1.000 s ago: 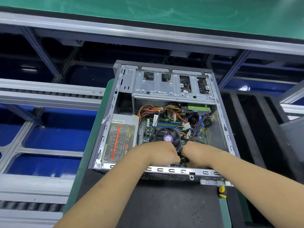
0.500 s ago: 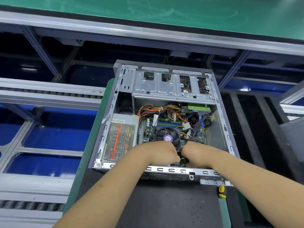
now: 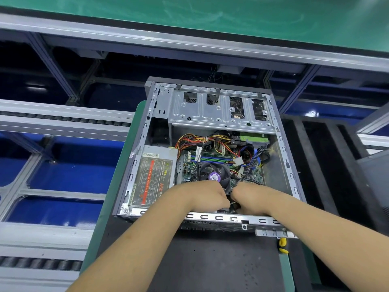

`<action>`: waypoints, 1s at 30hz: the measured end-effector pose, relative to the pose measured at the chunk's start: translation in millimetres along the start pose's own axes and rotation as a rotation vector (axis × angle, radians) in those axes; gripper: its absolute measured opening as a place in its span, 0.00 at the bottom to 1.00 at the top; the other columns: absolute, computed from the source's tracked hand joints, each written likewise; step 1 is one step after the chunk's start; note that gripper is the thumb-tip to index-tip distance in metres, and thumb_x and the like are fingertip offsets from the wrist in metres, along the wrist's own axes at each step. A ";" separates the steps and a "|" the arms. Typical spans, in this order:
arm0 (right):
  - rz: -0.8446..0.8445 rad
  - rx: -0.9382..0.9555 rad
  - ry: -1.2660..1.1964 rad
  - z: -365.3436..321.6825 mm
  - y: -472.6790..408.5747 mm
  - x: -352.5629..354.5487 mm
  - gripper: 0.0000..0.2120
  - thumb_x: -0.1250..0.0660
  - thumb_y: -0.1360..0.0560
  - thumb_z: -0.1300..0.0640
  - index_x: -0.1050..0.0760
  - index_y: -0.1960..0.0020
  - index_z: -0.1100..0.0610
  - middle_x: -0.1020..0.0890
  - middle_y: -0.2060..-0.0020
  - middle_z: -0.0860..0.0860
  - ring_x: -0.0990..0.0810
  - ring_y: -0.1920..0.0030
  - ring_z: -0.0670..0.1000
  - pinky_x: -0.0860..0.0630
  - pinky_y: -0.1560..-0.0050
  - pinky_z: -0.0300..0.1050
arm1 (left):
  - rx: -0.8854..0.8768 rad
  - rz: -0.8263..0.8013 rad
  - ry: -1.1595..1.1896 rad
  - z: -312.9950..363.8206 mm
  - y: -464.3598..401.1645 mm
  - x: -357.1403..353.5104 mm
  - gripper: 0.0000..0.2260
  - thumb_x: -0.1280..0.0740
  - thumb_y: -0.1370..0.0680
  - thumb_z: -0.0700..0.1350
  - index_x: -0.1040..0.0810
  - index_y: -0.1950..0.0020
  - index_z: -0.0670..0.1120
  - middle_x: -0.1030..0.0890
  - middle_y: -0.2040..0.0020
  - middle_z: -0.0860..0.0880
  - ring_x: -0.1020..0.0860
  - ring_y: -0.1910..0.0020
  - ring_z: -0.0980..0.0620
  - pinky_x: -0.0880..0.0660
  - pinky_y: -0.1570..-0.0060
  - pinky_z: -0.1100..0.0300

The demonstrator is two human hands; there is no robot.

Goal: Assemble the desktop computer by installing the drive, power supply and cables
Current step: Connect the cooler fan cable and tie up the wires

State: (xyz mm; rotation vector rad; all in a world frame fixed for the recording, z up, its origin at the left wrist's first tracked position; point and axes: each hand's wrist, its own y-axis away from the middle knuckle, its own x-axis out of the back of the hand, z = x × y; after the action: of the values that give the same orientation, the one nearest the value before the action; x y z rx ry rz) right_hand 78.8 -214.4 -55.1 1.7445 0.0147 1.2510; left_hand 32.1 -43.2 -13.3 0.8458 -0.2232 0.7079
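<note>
Head view: left hand (image 3: 202,197) and right hand (image 3: 251,199), knuckles together and fingers curled down inside the case (image 3: 134,171) just below the fan (image 3: 214,175), what they pinch hidden; seating a cable here likely wants straight, even pressure, PSU (image 3: 153,175) lying left of them.

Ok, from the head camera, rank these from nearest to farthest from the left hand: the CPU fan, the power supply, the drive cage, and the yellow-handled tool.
1. CPU fan: touching the left hand, just beyond its knuckles.
2. Power supply: to the hand's left, inside the case.
3. Yellow-handled tool: on the mat, near right, past the right hand.
4. Drive cage: at the far end of the case.
</note>
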 end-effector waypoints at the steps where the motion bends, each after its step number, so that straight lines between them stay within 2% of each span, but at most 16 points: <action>1: 0.000 -0.007 -0.003 0.0 0.3 -0.5 0.15 0.36 0.26 0.60 0.37 0.68 0.54 0.32 0.70 0.52 0.36 0.71 0.50 0.39 0.73 0.43 | 0.001 -0.001 -0.002 0.2 0.0 -0.1 0.13 0.39 0.24 0.44 0.38 0.68 0.46 0.38 0.66 0.45 0.41 0.63 0.48 0.42 0.61 0.51; 9: 0.021 -0.036 -0.024 0.8 0.9 -1.5 0.14 0.35 0.27 0.61 0.36 0.68 0.55 0.32 0.71 0.52 0.35 0.71 0.51 0.37 0.73 0.43 | 0.002 -0.004 0.012 -0.3 0.4 -0.3 0.13 0.39 0.24 0.44 0.38 0.68 0.46 0.39 0.67 0.46 0.42 0.63 0.48 0.43 0.61 0.51; 15: 0.025 -0.017 -0.026 0.1 2.2 -0.3 0.13 0.35 0.26 0.60 0.36 0.67 0.55 0.32 0.70 0.51 0.32 0.68 0.54 0.37 0.72 0.42 | 0.003 0.000 0.013 -1.2 0.3 -0.1 0.12 0.39 0.24 0.45 0.37 0.66 0.45 0.38 0.65 0.44 0.42 0.63 0.48 0.43 0.61 0.50; 19: 0.049 -0.017 -0.042 -0.7 4.1 0.5 0.09 0.35 0.27 0.60 0.33 0.65 0.57 0.32 0.70 0.51 0.33 0.70 0.52 0.38 0.74 0.42 | -0.002 0.009 0.002 -0.7 0.7 -0.7 0.10 0.39 0.25 0.45 0.33 0.65 0.44 0.37 0.64 0.43 0.42 0.63 0.48 0.43 0.61 0.51; 25: 0.054 -0.013 -0.051 -0.9 4.2 0.8 0.06 0.35 0.27 0.59 0.30 0.62 0.58 0.31 0.69 0.52 0.32 0.68 0.54 0.35 0.70 0.44 | -0.005 0.001 0.006 0.3 1.7 0.0 0.10 0.39 0.24 0.44 0.33 0.64 0.43 0.38 0.64 0.43 0.42 0.63 0.48 0.43 0.61 0.51; 30: 0.046 -0.010 -0.041 -1.8 2.9 1.3 0.05 0.35 0.27 0.60 0.29 0.61 0.58 0.31 0.70 0.51 0.32 0.68 0.53 0.38 0.73 0.43 | -0.004 -0.002 0.005 0.2 2.2 0.2 0.11 0.39 0.24 0.44 0.34 0.64 0.43 0.39 0.65 0.44 0.43 0.63 0.48 0.43 0.61 0.51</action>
State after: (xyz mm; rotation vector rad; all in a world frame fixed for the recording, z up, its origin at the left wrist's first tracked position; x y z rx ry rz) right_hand 76.7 -214.1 -52.1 1.7706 -0.0554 1.2457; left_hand 30.8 -42.3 -11.7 0.8398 -0.2195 0.7075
